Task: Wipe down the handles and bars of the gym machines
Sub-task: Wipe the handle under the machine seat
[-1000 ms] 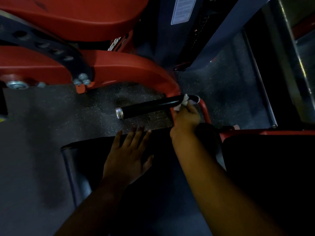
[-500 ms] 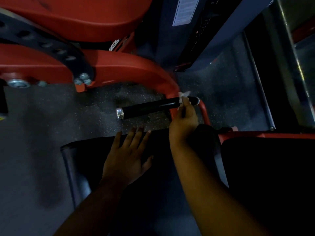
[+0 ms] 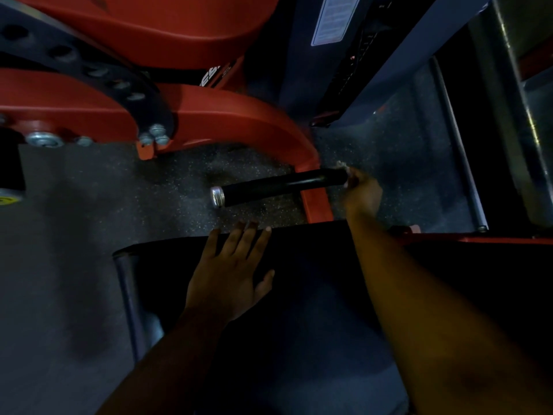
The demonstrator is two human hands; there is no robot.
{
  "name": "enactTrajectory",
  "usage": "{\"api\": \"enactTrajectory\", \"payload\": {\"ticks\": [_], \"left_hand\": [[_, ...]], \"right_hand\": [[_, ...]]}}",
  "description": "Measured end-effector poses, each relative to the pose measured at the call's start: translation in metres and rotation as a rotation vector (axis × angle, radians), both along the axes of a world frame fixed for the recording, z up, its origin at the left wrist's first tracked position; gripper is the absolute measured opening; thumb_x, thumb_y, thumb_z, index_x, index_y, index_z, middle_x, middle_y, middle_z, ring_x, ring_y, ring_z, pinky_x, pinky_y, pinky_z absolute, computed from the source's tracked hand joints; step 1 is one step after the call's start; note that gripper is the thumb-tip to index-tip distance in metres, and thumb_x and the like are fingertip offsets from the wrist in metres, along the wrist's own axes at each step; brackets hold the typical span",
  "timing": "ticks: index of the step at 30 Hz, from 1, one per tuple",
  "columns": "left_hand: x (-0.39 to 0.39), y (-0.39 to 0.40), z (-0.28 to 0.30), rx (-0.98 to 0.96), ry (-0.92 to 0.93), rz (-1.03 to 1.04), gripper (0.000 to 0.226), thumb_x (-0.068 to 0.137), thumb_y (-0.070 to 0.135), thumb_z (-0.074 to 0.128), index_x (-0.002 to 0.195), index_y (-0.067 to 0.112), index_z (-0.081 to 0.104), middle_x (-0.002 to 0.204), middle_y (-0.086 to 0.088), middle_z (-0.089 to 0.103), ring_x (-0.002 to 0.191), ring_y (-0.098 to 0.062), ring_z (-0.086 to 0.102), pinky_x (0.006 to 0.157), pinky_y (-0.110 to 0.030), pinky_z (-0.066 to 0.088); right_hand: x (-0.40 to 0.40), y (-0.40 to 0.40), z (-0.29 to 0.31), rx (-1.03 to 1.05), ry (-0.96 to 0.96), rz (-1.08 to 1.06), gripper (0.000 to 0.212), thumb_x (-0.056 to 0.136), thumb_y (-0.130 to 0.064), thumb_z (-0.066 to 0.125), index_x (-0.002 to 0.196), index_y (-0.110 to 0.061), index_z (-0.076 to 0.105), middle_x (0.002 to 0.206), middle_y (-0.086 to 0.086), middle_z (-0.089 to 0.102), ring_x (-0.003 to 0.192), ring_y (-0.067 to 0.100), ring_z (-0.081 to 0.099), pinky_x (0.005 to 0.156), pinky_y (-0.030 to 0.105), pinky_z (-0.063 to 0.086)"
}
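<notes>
Left hand (image 3: pixel 230 271) flat and open on the black seat pad (image 3: pixel 314 265), fingers straight and spread, holding nothing. Right hand (image 3: pixel 362 193) at the right end of the black handle (image 3: pixel 281 187), fingers curled around a small white cloth (image 3: pixel 341 166), blurred. Handle lying almost level above the speckled floor (image 3: pixel 119 190), with a silver cap (image 3: pixel 217 197) at its left end, fixed to the red frame (image 3: pixel 239 115). White label (image 3: pixel 332 19) on the dark column behind.
</notes>
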State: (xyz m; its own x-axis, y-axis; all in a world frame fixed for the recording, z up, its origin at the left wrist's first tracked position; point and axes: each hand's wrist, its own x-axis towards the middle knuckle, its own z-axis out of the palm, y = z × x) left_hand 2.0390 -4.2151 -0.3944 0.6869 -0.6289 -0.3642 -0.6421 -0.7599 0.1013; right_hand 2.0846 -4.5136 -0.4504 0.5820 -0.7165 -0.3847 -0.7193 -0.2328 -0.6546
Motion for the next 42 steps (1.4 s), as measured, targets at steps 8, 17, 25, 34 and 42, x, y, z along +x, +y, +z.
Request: {"api": "enactTrajectory", "payload": {"ticks": [8, 17, 25, 34, 42], "left_hand": [[0.001, 0.0, -0.001, 0.003, 0.004, -0.009, 0.079, 0.1, 0.065, 0.032, 0.163, 0.019, 0.025, 0.167, -0.011, 0.029, 0.154, -0.029, 0.028, 0.121, -0.061, 0.02], [-0.001, 0.0, 0.001, 0.007, 0.009, -0.001, 0.077, 0.1, 0.064, 0.032, 0.162, 0.018, 0.028, 0.167, -0.012, 0.028, 0.154, -0.029, 0.027, 0.121, -0.061, 0.019], [0.0, 0.003, -0.001, -0.007, 0.029, -0.003, 0.077, 0.1, 0.064, 0.029, 0.162, 0.019, 0.029, 0.169, -0.011, 0.023, 0.156, -0.029, 0.022, 0.122, -0.061, 0.015], [0.0, 0.002, -0.003, -0.008, 0.038, 0.002, 0.078, 0.1, 0.065, 0.029, 0.163, 0.02, 0.024, 0.169, -0.011, 0.023, 0.156, -0.029, 0.022, 0.122, -0.06, 0.015], [0.0, 0.003, -0.004, -0.02, 0.057, 0.0, 0.077, 0.101, 0.065, 0.026, 0.163, 0.02, 0.023, 0.17, -0.011, 0.02, 0.157, -0.03, 0.017, 0.123, -0.061, 0.014]], "right_hand": [[-0.009, 0.041, 0.022, -0.153, -0.261, 0.256, 0.036, 0.099, -0.001, 0.049, 0.118, -0.019, 0.074, 0.122, -0.008, 0.072, 0.115, 0.002, 0.064, 0.107, 0.032, 0.049], [-0.01, 0.065, 0.023, -0.39, -0.381, 0.873, 0.049, 0.096, 0.004, 0.048, 0.137, -0.019, 0.063, 0.141, -0.001, 0.062, 0.137, 0.021, 0.052, 0.122, 0.035, 0.026], [-0.01, 0.1, 0.03, -0.301, -0.507, 0.798, 0.033, 0.098, 0.002, 0.055, 0.128, -0.002, 0.067, 0.135, 0.012, 0.065, 0.131, 0.026, 0.058, 0.117, 0.043, 0.04], [0.007, 0.06, 0.029, -0.39, -0.307, 1.116, 0.054, 0.093, 0.004, 0.056, 0.136, -0.029, 0.063, 0.144, -0.008, 0.058, 0.14, 0.016, 0.049, 0.126, 0.052, 0.015], [0.006, 0.105, 0.041, -0.388, -0.476, 1.053, 0.044, 0.092, 0.007, 0.052, 0.13, -0.011, 0.067, 0.136, 0.005, 0.065, 0.133, 0.02, 0.055, 0.121, 0.042, 0.033]]}}
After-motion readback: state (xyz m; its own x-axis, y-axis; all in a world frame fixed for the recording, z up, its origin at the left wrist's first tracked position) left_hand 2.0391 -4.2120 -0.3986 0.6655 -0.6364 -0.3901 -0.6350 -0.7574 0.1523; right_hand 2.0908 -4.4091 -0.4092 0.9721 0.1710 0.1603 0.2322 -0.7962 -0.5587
